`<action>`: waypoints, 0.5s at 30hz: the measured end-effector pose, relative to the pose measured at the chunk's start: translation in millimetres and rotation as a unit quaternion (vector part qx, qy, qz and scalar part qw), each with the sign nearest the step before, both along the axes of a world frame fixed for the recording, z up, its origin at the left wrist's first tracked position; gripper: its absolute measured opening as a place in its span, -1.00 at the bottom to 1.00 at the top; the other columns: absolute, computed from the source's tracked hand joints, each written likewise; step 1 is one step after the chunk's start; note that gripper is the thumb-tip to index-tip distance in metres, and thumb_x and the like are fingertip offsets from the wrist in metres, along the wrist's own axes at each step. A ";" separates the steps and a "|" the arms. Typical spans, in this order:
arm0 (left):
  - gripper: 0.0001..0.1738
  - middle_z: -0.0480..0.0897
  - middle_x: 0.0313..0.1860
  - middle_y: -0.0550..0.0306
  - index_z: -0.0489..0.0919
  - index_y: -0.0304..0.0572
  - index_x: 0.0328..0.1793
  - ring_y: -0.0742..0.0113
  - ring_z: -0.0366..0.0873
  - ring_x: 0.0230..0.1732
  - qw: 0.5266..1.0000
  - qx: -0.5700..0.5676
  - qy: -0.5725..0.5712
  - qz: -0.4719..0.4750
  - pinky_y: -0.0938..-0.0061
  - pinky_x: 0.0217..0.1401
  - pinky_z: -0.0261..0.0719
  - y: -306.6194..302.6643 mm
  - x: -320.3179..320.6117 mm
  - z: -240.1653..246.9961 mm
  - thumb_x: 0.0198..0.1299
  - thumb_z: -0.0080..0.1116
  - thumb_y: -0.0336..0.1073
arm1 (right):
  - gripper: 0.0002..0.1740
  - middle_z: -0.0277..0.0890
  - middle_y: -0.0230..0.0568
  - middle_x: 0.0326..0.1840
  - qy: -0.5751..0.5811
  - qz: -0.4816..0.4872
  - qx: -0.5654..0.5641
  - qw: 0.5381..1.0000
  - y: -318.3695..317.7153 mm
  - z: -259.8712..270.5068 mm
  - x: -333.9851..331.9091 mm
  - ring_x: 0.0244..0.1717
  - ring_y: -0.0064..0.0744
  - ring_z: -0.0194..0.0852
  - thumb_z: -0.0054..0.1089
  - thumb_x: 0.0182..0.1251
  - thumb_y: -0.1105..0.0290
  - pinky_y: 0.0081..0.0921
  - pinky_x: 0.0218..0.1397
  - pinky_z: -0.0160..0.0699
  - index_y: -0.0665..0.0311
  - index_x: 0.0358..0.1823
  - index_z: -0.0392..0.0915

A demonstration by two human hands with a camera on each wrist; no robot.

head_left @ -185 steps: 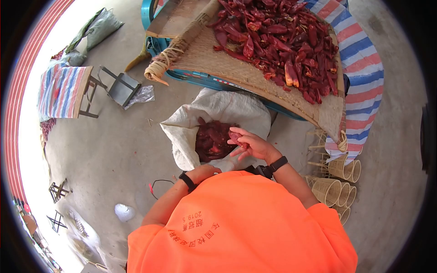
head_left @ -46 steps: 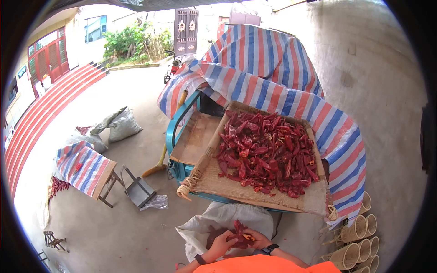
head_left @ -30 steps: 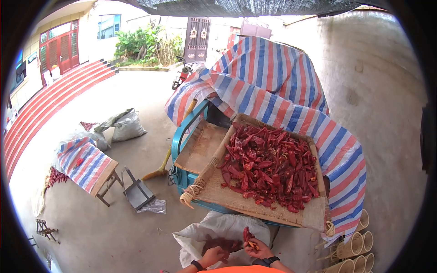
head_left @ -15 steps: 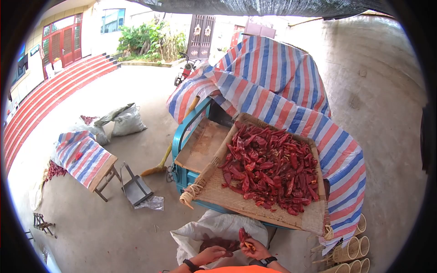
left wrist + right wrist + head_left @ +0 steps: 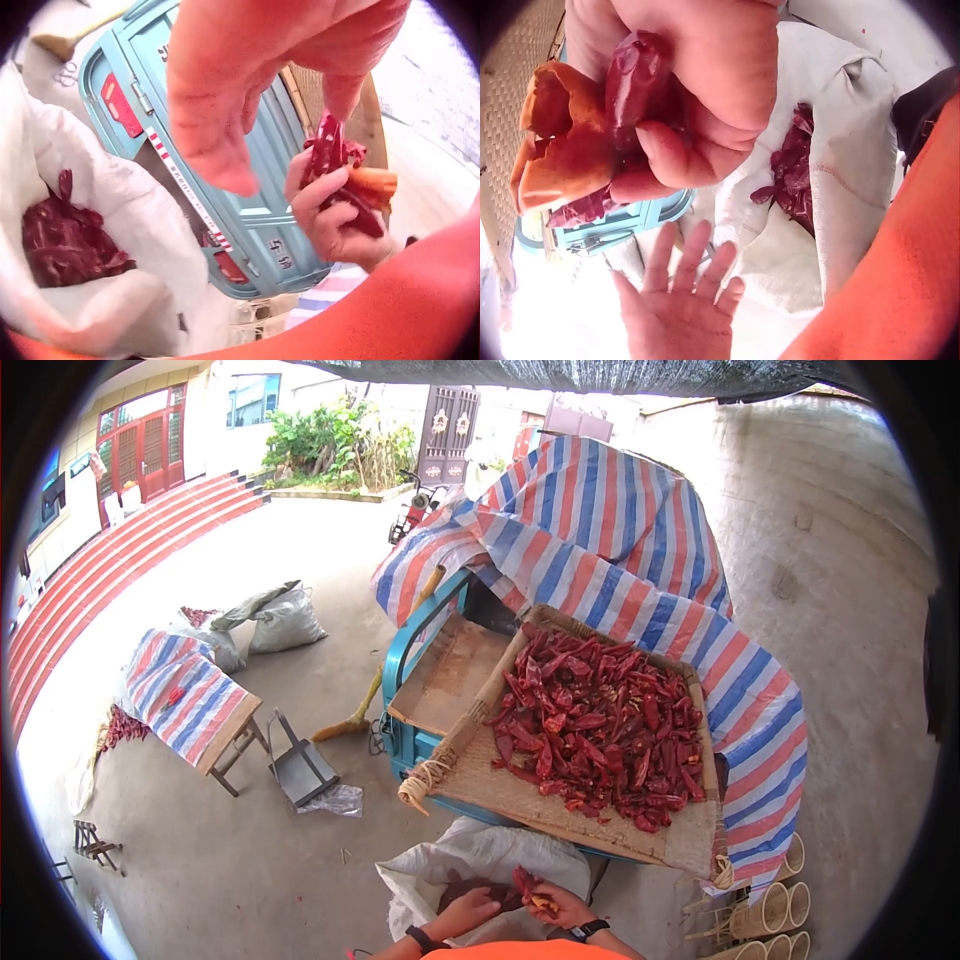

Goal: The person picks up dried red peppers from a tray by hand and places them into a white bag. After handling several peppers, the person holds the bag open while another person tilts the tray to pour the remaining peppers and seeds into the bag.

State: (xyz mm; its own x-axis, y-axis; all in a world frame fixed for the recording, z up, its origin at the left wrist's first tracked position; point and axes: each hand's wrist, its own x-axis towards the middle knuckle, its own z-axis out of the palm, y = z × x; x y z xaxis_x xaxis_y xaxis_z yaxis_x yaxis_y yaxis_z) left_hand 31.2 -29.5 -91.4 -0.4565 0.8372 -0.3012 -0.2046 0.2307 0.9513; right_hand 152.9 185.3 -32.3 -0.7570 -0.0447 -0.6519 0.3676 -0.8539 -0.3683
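Note:
My right hand holds several dried red chili peppers in curled fingers. One of them, an orange-yellow chili with a torn, hollow end, sticks out past the fingertips. My left hand is to the left over the sack's mouth; the right wrist view shows its palm bare and its fingers spread. In the left wrist view its thumb overlaps the held chilies. Below both hands stands an open white woven sack with dark red chilies inside.
Ahead, a flat woven tray bears a heap of red chilies on a blue cart. Striped tarp drapes behind. Bamboo baskets lie at right; a tarp-covered table and dustpan stand left.
The head view has risen from the sack to the courtyard. At 1.5 s ago both hands met at the chilies; since then the left hand has drawn apart, while the right keeps its chilies.

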 end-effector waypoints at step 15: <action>-0.64 0.70 -0.23 0.14 0.53 -0.31 0.16 0.49 0.66 -0.32 1.000 -0.003 -0.028 -0.006 0.59 -0.27 0.63 10.2 9.6 42.1 0.34 0.11 -0.25 | -0.84 0.57 -0.18 -0.16 0.023 0.182 0.055 0.982 -15.4 -24.4 3.9 -0.10 -0.37 0.58 0.10 0.34 0.51 -0.53 0.04 0.54 0.31 -0.08 0.44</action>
